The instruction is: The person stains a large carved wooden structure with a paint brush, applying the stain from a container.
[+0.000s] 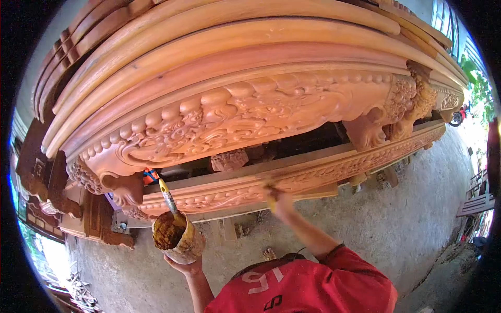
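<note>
My left hand (pixel 183 266) grips a stained, whitish pot (pixel 190 245) from below, near the lower rail. Thick brown-yellow paste (pixel 168 232) coats its inside. A tool with a yellow handle (pixel 168 195) leans in the pot, its lower end hidden. Slightly smeared by motion, my right hand (pixel 284 204) is closed around a paintbrush (pixel 271 193). The brush's dark bristle end meets the carved lower rail (pixel 323 175), or is very near it. Above that rail runs a wide carved wooden panel (pixel 245 112) with scrolls and a beaded edge.
Long curved boards (pixel 209 41) are stacked over the panel. Dark carved wooden pieces (pixel 96 219) stand at the left. A blue and orange object (pixel 151 176) lies by the rail's left end. Concrete floor (pixel 386 224) spreads below, with a slatted wooden piece (pixel 476 204) at right.
</note>
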`<action>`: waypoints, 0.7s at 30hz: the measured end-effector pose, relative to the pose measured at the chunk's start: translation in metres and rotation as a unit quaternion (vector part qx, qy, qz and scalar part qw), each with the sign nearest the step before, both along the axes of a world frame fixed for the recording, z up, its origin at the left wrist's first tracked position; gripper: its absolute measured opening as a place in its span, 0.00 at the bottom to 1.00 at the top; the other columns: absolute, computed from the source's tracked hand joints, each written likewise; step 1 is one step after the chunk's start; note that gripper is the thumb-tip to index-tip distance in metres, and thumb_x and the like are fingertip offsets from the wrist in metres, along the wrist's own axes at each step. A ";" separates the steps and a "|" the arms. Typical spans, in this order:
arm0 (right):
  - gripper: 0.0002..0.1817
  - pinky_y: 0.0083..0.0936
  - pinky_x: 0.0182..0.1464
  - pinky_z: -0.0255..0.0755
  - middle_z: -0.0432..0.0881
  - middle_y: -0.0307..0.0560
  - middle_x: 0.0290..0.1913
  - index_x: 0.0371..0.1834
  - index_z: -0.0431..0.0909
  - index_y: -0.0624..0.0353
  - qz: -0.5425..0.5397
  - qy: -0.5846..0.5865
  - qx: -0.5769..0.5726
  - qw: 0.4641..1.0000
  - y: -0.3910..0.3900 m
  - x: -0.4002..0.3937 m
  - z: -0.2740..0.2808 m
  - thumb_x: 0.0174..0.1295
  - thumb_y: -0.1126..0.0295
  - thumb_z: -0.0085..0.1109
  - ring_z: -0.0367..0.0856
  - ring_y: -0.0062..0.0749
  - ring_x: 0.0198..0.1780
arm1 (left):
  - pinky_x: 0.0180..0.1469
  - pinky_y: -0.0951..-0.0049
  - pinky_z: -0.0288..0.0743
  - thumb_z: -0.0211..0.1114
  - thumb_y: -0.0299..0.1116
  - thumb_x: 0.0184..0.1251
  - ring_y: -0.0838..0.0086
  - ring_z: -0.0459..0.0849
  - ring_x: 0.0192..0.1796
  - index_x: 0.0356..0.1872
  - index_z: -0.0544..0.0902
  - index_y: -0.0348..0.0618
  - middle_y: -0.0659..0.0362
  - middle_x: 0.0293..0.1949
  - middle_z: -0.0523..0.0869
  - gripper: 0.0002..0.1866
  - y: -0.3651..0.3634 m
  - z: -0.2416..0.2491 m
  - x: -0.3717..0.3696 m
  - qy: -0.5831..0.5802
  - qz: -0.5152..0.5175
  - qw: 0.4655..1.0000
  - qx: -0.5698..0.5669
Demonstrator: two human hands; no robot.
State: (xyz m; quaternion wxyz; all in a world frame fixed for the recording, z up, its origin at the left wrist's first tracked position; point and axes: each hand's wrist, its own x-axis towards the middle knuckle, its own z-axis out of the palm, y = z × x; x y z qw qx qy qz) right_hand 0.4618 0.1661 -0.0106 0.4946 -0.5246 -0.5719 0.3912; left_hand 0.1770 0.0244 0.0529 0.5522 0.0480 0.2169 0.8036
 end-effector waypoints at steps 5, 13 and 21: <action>0.19 0.30 0.47 0.73 0.75 0.51 0.49 0.51 0.71 0.49 0.257 -0.059 -0.097 0.960 0.018 -0.044 0.038 0.60 0.55 0.47 0.75 0.34 0.49 | 0.55 0.38 0.56 0.48 0.62 0.49 0.56 0.61 0.62 0.60 0.62 0.62 0.59 0.61 0.63 0.34 0.001 0.006 0.011 -0.027 -0.010 0.999 -0.031; 0.13 0.25 0.48 0.67 0.76 0.42 0.42 0.43 0.73 0.61 -0.092 0.174 0.040 0.980 0.005 0.118 -0.036 0.56 0.70 0.57 0.72 0.25 0.44 | 0.54 0.41 0.58 0.47 0.64 0.49 0.57 0.61 0.61 0.60 0.62 0.61 0.60 0.61 0.63 0.35 0.007 -0.014 0.011 -0.029 -0.008 0.999 -0.026; 0.14 0.27 0.48 0.66 0.77 0.47 0.43 0.44 0.74 0.63 -0.434 -0.296 0.217 0.822 -0.020 0.231 0.033 0.60 0.65 0.48 0.74 0.34 0.45 | 0.55 0.36 0.54 0.42 0.65 0.49 0.52 0.57 0.62 0.61 0.61 0.60 0.56 0.62 0.59 0.37 -0.006 -0.021 0.009 -0.038 -0.003 0.998 -0.056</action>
